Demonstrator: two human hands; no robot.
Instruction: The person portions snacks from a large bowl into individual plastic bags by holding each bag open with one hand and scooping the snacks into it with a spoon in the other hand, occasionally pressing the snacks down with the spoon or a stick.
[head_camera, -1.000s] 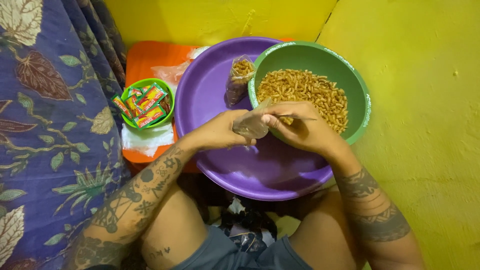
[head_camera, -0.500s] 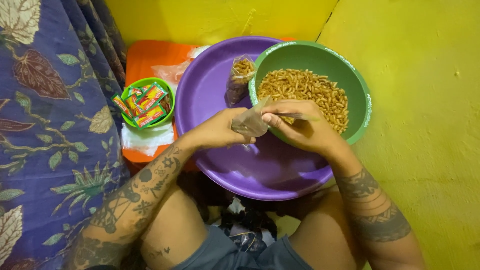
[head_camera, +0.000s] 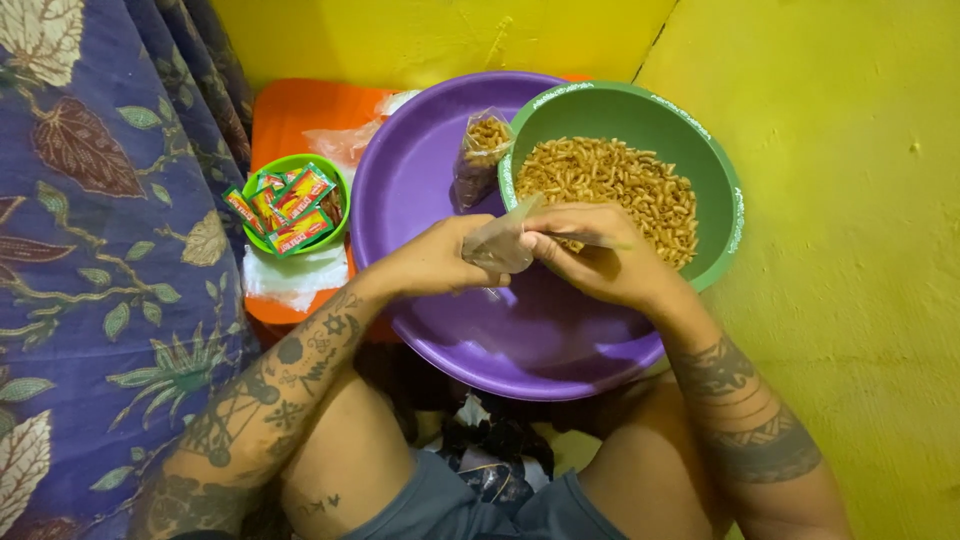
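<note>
L hand (head_camera: 435, 262) and R hand (head_camera: 600, 262) meet over the purple basin (head_camera: 420, 190); both pinch a small clear plastic bag (head_camera: 500, 243) btwn thumb and fingertips, one at each side of its mouth, fingers curled, not spread. Bag sits just above the basin's middle, touching the near rim of the green bowl (head_camera: 715, 190), which holds the fried snack sticks (head_camera: 605, 185). A thin pale stick shows past my R fingers; can't tell what it is. To do this step well, I judge: keep the mouth taut and level, pull evenly from both sides, work over the basin so strays land inside. One filled bag (head_camera: 482, 150) leans in the basin against the bowl wall. Small green bowl of red-green sachets (head_camera: 290, 208) sits to the L on an orange tray (head_camera: 300, 110), white cloth (head_camera: 295, 275) just below it. Surface: floor, no desk; I sit w/ bare knees at the basin. Yellow wall (head_camera: 850, 250) ahead and R, blue leaf-print fabric (head_camera: 100, 250) on L.
</note>
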